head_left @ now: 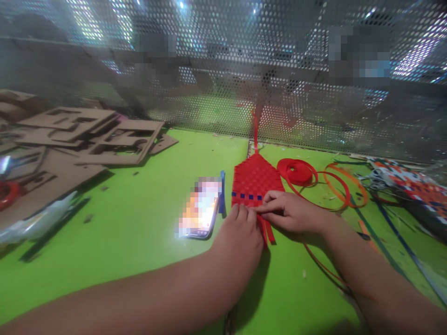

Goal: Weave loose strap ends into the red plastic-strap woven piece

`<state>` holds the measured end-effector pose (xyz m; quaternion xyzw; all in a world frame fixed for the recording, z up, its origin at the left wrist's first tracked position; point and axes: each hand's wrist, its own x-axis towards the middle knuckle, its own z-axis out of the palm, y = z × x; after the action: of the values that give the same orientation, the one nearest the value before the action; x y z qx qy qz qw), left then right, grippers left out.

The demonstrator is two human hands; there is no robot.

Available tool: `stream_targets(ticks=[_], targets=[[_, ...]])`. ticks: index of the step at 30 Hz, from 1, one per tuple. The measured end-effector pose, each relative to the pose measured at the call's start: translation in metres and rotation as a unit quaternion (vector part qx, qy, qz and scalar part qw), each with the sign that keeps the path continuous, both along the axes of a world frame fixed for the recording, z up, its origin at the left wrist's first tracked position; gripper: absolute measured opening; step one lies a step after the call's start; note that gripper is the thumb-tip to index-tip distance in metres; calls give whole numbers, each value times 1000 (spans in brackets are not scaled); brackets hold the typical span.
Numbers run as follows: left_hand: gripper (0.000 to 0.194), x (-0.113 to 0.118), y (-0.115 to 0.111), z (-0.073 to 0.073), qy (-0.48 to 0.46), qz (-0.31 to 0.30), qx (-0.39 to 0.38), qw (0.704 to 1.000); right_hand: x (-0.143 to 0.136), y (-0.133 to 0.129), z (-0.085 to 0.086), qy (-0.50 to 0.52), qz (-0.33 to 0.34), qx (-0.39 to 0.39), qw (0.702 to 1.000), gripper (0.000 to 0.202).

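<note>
A flat red piece woven from strips (257, 174) lies on the green table, its far end pointed and a row of small blue squares crossing its lower part. My left hand (240, 232) is closed over its near left edge, fingers curled onto the weave. From the right, my right hand (291, 211) pinches at the near part of the weave, thumb and index finger meeting close to the left fingertips. What lies under the fingers is partly hidden. Loose red strip ends (269, 231) stick out below the hands, and one red strip (255, 130) runs up from the point.
A lit phone (202, 209) lies left of the weave beside a short blue strip (222, 190). Coiled red strip (298, 172) is at right, near an orange loop (361, 188) and a patterned woven piece (415, 186). Cut cardboard sheets (80, 165) pile at left; a perforated metal screen (209, 83) stands behind.
</note>
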<state>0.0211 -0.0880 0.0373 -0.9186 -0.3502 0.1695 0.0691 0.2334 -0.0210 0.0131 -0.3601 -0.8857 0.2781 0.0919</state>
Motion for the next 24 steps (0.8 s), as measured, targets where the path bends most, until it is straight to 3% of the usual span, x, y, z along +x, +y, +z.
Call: stream_targets(ticks=[9,24], targets=[[43,0,-10,-25,-131,40,69,988,-1,-1,2,8,0,-7,1000,36],[46,2,-7,-29,-117,14,82,990,-2,-3,3,12,-8,-12,1000,35]])
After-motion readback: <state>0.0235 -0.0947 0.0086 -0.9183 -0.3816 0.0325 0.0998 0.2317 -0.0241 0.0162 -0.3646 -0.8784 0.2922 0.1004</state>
